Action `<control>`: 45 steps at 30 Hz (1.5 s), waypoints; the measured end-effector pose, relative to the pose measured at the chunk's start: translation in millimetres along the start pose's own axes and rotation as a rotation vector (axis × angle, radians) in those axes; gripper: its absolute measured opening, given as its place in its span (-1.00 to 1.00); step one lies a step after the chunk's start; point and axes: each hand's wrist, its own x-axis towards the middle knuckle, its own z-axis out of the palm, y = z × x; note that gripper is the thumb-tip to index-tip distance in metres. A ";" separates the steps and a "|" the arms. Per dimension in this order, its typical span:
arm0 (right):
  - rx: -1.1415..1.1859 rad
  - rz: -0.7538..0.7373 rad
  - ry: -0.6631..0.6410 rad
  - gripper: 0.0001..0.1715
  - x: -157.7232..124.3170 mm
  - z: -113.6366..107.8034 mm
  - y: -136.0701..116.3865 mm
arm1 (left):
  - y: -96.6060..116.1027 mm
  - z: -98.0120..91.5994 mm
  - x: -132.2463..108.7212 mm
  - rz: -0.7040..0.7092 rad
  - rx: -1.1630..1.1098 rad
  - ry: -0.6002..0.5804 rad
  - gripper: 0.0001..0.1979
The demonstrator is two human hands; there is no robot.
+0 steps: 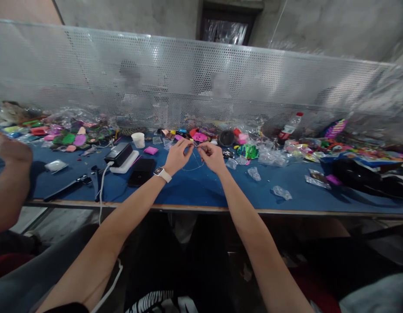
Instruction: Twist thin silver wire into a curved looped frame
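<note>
My left hand [178, 155] and my right hand [213, 156] are raised over the blue table [195, 191], fingertips almost touching. Both pinch a thin clear thread [195, 161] that hangs in a loop between them. The right fingers also seem to hold a small thin piece at the thread's end; it is too small to name. A white watch [162, 174] is on my left wrist.
Small colourful plastic pieces and clear bags litter the table's far side. A black box on a white pad [120, 155], a black phone [141, 171], a white cup [138, 140], a bottle [288, 129]. Another person's arm [9, 174] at left. Perforated screen [201, 82] behind.
</note>
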 end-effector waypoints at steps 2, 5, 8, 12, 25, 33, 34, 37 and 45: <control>-0.033 -0.038 0.029 -0.68 -0.7 0.2 -0.6 | 0.3 -0.9 -0.2 -0.003 0.009 -0.010 -0.83; 0.011 -0.047 0.041 -0.67 -0.3 1.0 -1.3 | 2.4 -1.7 0.6 -0.002 -0.014 0.010 -0.83; 0.076 -0.007 0.013 -0.64 0.2 1.2 -1.9 | 4.4 -2.2 2.7 0.019 -0.098 0.045 -0.84; 0.048 0.002 0.024 -0.62 0.2 1.2 0.0 | 3.6 -1.7 3.7 0.035 -0.105 0.068 -0.81; -0.159 -0.190 0.025 -0.84 -1.0 -5.0 4.5 | -6.7 -2.0 4.8 0.050 -0.148 -0.063 -0.83; -0.259 -0.250 0.018 -0.81 -1.3 -6.0 4.5 | -7.7 -5.9 8.4 -0.052 -0.236 -0.179 -0.84; -0.260 -0.253 0.018 -0.80 -1.3 -6.2 5.1 | -8.4 -5.7 9.4 -0.063 -0.252 -0.183 -0.83; -0.287 -0.251 0.001 -0.80 -1.4 -7.8 4.7 | -12.6 -3.0 11.3 -0.119 -0.351 -0.224 -0.80; -0.248 -0.236 -0.004 -0.80 -2.6 -7.1 -0.4 | -20.9 6.9 9.5 -0.313 -0.629 -0.304 -0.83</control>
